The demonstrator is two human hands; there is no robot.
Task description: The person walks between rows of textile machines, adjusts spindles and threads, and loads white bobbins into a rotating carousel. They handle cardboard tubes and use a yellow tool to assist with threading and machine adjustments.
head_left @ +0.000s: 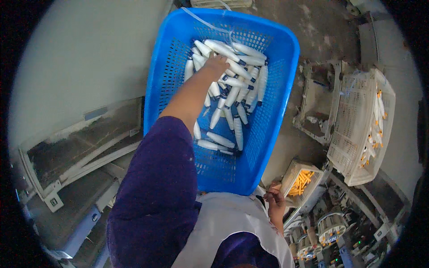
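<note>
Showing pale wall (107, 53) on the left, grey floor (308, 27) on the right and machinery (330, 228) at lower right, around the blue basket (268, 147). Holding the white bobbins (232, 96) inside it, lying loosely crossed, mostly between the middle and the far edge. Resting the left hand (218, 65) on them toward the far-left corner, hiding the fingertips, so not revealing whether clamping on one or merely lying on top. Hanging the right hand (275, 202) outside the near-right corner, beside the small crate (315, 184) of orange tubes (301, 181), curling the fingers inward; not showing whether pinching anything. Probably risking a slide of neighbouring bobbins if pulling one from underneath, owing to the crossed stacking. Possibly snagging the white cord (203, 23), slanting across the far edge, if lifting too far forward. Perhaps rubbing the purple sleeve (161, 165) on the basket's left edge, crossing over it at a low angle, or bumping the small crate if swinging the right hand outward. Offering the most open room toward the near edge, showing blue mesh beyond the nearest bobbins; looking tightest at the far-left corner, between wall and pile.
</note>
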